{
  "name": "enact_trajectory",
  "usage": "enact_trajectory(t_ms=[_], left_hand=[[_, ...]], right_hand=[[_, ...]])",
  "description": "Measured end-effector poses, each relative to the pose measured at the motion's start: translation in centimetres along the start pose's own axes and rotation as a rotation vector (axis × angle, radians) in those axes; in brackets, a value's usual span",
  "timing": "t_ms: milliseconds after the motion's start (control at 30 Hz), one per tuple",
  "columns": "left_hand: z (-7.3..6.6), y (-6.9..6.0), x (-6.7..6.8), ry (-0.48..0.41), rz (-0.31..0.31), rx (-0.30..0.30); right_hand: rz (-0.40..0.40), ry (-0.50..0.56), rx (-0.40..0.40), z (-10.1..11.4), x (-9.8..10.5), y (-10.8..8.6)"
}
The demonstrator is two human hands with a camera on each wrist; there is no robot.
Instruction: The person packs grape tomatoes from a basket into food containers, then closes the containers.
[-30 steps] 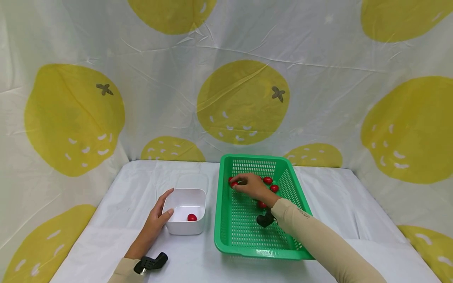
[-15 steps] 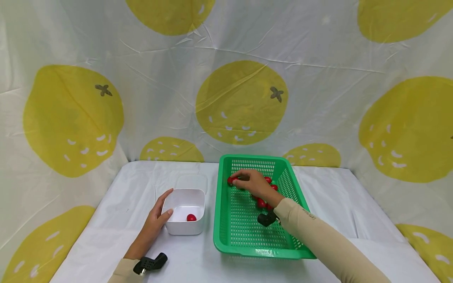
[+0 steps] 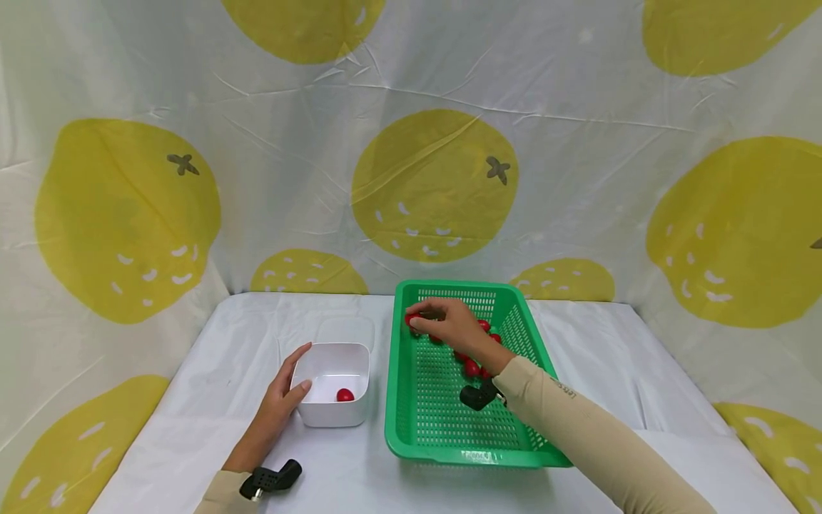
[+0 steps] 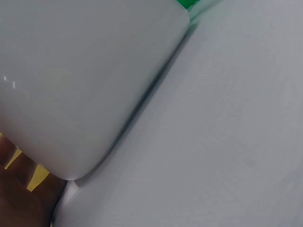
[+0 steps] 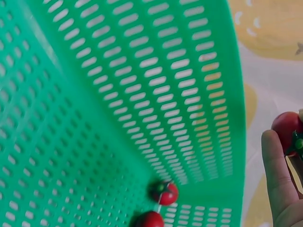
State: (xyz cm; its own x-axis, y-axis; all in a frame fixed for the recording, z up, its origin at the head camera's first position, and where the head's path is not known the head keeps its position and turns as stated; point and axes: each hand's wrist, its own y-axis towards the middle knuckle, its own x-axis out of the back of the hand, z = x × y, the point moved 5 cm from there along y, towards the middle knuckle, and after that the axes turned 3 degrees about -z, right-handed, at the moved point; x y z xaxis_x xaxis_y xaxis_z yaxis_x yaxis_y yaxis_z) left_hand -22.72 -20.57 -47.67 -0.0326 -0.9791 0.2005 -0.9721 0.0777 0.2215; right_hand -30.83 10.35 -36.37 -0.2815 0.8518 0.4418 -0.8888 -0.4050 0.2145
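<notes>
In the head view my left hand [image 3: 282,392] holds the left side of a square white plastic container [image 3: 334,415], its thumb at the rim. Inside lies one red cherry tomato [image 3: 344,395]. My right hand [image 3: 454,325] is raised over the back left of a green slotted basket [image 3: 393,407]. Between thumb and fingers it pinches a cherry tomato [image 3: 412,320], whose green calyx shows in the right wrist view. Several more tomatoes [image 3: 472,368] lie in the basket, some partly hidden by the right hand and forearm. The left wrist view shows the container's outer wall [image 4: 90,80] and fingers [image 4: 23,189] against it.
A clear flat lid [image 3: 347,330] lies behind the container on the white tablecloth [image 3: 347,471]. The basket stands right of the container, with a narrow gap between them. A lemon-printed curtain [image 3: 289,178] hangs behind and at both sides.
My right hand has risen and moved slightly left with the pinched tomato, away from the others on the basket floor. The left hand and container stay in place.
</notes>
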Motion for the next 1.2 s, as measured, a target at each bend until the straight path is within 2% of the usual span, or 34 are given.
enact_trajectory(t_ms=[300,600,767,1000,1200], left_hand=[[-0.2,0.0,-0.1,-0.009,-0.001,-0.004],[-0.4,0.0,-0.1,-0.026,0.007,-0.016],[-0.6,0.1,-0.2,-0.028,0.012,-0.027],[-0.2,0.1,-0.1,-0.019,0.004,0.005],[0.0,0.1,0.0,0.002,0.005,0.003]], right_hand=[[0.030,0.067,0.076,1.5,-2.2,0.7],[0.089,0.128,0.070,2.4,-5.6,1.6],[0.119,0.112,0.097,2.8,-7.3,2.0],[0.158,0.100,0.088,2.9,-9.0,2.4],[0.181,0.108,0.070,2.7,-10.0,2.6]])
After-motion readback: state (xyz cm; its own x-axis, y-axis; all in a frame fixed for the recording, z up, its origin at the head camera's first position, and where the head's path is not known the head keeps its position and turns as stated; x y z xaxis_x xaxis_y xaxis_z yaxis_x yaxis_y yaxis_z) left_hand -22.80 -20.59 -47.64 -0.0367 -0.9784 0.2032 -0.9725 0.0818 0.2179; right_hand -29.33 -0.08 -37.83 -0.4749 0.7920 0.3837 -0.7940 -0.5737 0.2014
